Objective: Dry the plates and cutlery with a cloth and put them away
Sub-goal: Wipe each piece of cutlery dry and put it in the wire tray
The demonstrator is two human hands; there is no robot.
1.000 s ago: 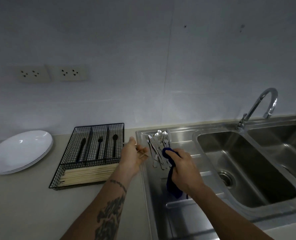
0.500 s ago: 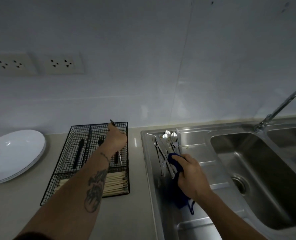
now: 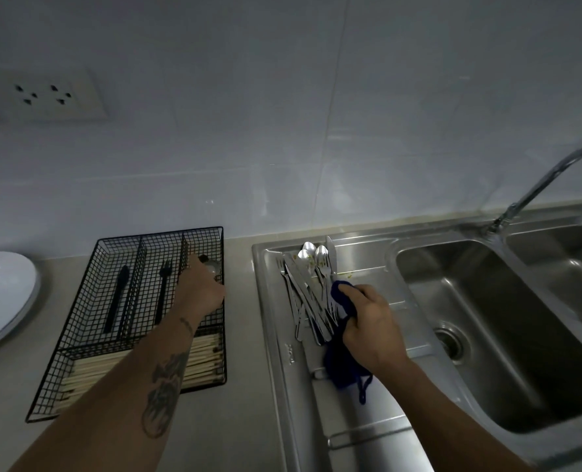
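Note:
My left hand (image 3: pixel 201 291) reaches into the right compartment of the black wire cutlery tray (image 3: pixel 160 232) and holds a silver spoon (image 3: pixel 210 266), whose bowl shows just past my fingers. My right hand (image 3: pixel 371 325) grips a dark blue cloth (image 3: pixel 342 369) over the sink's draining board, its fingers at the handles of a pile of silver cutlery (image 3: pixel 308 284) lying there: spoons, forks and knives. A stack of white plates (image 3: pixel 0 294) sits on the counter at the far left.
The tray also holds a black knife (image 3: pixel 117 298), a black fork (image 3: pixel 162 287) and several pale chopsticks (image 3: pixel 136 367) in its front section. Right of the draining board lie the steel sink basin (image 3: pixel 487 318) and tap (image 3: pixel 538 185). A wall socket (image 3: pixel 44 97) is at upper left.
My left hand carried the spoon from beside the cutlery pile over to the tray and lowered it into the right compartment. My right hand stayed on the cloth by the pile.

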